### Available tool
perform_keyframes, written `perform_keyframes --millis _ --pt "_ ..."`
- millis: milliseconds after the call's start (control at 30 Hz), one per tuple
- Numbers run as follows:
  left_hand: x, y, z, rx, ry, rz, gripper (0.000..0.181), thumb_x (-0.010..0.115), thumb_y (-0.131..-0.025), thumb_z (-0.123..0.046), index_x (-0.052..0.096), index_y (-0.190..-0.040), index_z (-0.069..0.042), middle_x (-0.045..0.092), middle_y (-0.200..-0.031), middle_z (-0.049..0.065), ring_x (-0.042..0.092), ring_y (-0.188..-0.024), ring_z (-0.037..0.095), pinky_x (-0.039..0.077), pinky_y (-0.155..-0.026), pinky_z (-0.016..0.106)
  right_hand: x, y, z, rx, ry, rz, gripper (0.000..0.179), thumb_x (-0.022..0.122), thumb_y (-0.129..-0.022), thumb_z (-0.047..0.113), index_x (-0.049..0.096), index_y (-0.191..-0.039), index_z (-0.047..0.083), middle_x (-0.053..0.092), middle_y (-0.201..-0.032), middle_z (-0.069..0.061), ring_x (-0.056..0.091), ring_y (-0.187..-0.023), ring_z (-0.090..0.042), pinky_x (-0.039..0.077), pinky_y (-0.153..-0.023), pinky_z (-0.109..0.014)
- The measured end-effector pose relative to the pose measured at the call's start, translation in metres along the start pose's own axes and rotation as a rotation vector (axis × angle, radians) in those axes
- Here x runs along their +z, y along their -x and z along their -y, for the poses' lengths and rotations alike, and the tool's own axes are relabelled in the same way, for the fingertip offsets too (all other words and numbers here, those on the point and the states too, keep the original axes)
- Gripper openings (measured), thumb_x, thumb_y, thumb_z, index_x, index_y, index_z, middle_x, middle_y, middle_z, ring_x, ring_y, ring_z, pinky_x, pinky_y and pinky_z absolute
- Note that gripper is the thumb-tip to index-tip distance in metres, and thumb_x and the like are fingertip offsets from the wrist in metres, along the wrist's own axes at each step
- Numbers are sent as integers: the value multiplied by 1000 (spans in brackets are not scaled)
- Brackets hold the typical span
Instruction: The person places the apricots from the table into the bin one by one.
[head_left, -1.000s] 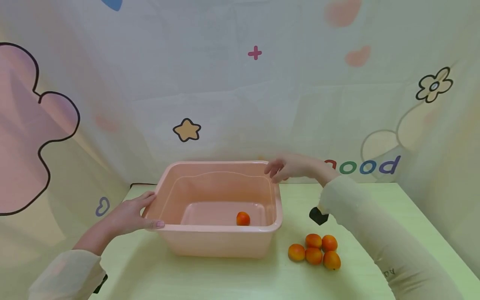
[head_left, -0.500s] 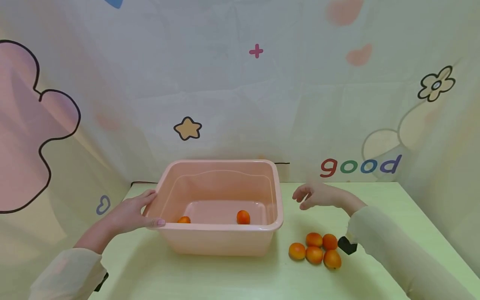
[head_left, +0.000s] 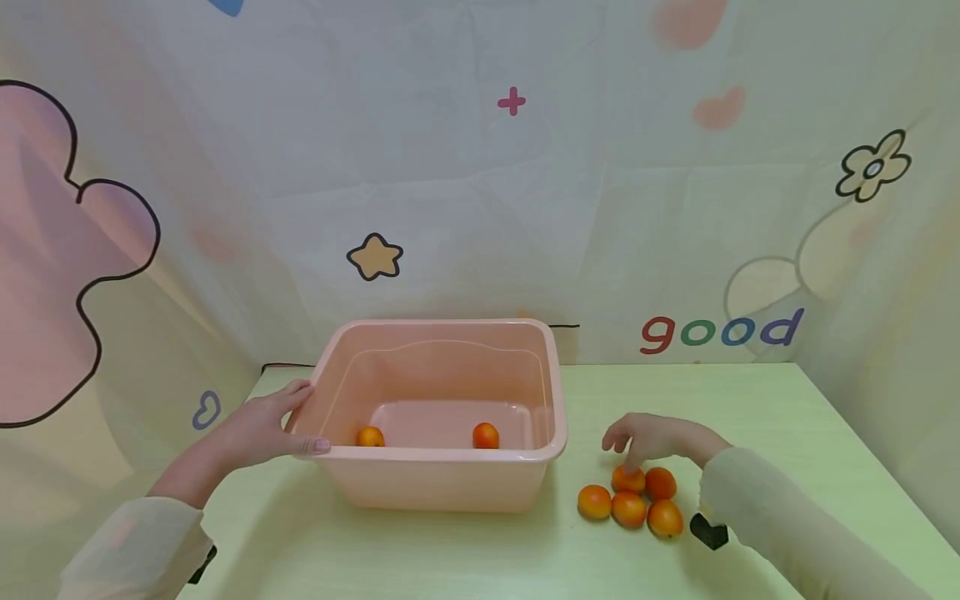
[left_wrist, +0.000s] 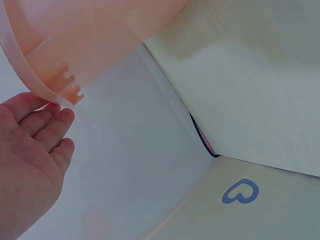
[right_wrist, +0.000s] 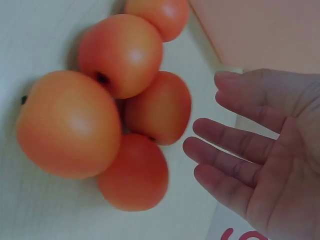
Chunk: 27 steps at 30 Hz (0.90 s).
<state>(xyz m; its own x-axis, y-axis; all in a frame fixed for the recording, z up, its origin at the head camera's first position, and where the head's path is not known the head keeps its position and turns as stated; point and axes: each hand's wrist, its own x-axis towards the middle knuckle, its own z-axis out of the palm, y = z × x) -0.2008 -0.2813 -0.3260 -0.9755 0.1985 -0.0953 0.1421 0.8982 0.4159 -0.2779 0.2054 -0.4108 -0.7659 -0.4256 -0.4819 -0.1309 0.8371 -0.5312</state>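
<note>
A pink plastic basin (head_left: 442,481) stands on the table at the middle of the head view. My left hand (head_left: 258,431) grips its left rim, thumb over the front corner; the left wrist view shows the curled fingers (left_wrist: 52,132) under the edge. Two round orange-red fruits lie inside: one at the left (head_left: 371,437), another at the right (head_left: 486,436), both partly hidden by the front wall. To the right of the basin, several like fruits (head_left: 628,510) sit in a cluster. My right hand (head_left: 660,437) hovers over the rearmost one, its fingers loosely bent and holding nothing.
The pale green table (head_left: 450,554) ends at a hanging printed curtain (head_left: 480,208) close behind the basin. In the right wrist view, the basin's pink wall (right_wrist: 275,32) rises near the fruits. Dark wrist straps show below both sleeves.
My right hand has moved from above the basin's right rim to the right and down to the cluster. A second fruit has appeared at the basin's left. My left hand stays put.
</note>
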Motion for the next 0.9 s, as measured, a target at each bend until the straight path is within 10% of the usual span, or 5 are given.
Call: perform_keyframes --millis 333,900 --pt "-1 0 1 19 -22 -12 101 67 -65 -57 24 -139 -3 36 -136 22 43 -114 41 44 -81 55 11 1 -4 89 72 26 35 66 -70 1 58 -102 14 54 -97 -6 48 -82 -22 44 -80 -45" --pt "-1 0 0 1 -7 2 99 66 -66 -57 24 -139 -4 34 -137 23 42 -113 42 43 -82 58 -5 0 5 -6 153 -37 26 69 -70 5 61 -93 13 56 -90 -2 48 -82 -20 47 -76 -39"
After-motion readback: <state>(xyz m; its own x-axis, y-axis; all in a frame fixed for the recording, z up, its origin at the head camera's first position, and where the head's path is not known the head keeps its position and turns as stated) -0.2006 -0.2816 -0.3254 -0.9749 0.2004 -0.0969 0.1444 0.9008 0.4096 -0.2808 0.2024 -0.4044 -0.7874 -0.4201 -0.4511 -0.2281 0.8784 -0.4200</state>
